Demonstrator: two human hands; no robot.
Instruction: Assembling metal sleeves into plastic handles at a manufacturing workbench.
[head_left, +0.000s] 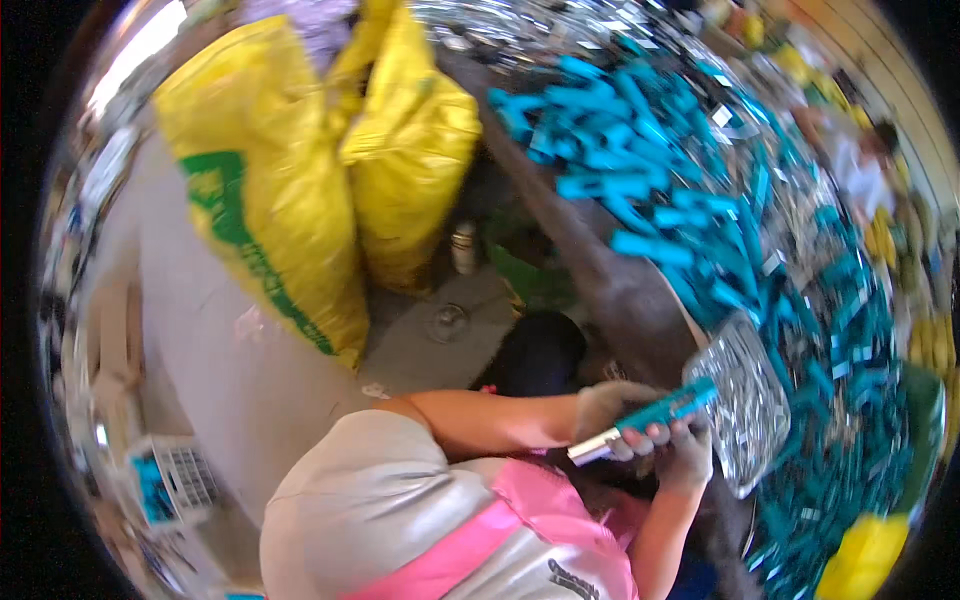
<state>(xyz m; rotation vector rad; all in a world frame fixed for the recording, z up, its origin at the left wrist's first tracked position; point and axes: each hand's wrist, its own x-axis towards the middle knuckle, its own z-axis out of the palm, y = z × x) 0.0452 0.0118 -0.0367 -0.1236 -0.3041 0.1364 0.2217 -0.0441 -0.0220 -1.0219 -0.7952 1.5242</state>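
Two gloved hands meet low in the head view, over the edge of a grey worktable [610,290]: the left hand [612,412] is curled shut around the lower part of a teal stick-shaped piece with a silver metal end [645,420], and the right hand [688,452] closes on the same piece from below, fingers wrapped near its teal half. The piece lies slanted, its silver end pointing down toward the person's lap and its teal end up toward the table. Just beyond the hands sits a clear plastic bag [750,400] holding a mass of small shiny metal parts; its mouth appears to face the hands, though blur makes that hard to tell. Across the table spreads a big loose heap of the same teal pieces [640,150], with more scattered down the right side among silver bits. As a judgement, the weak point is the grip over open space: the piece is held past the table edge, so a slip through the gloves would likely drop it to the floor [200,330] or into the lap. An elbow nudge could also tip the bag and spill its metal parts. On the left, two stuffed yellow woven sacks [270,170] lean together on the floor, contents unseen, and a small white crate [175,480] at lower left holds some teal items. Another person's arm [850,160] works at the far right.
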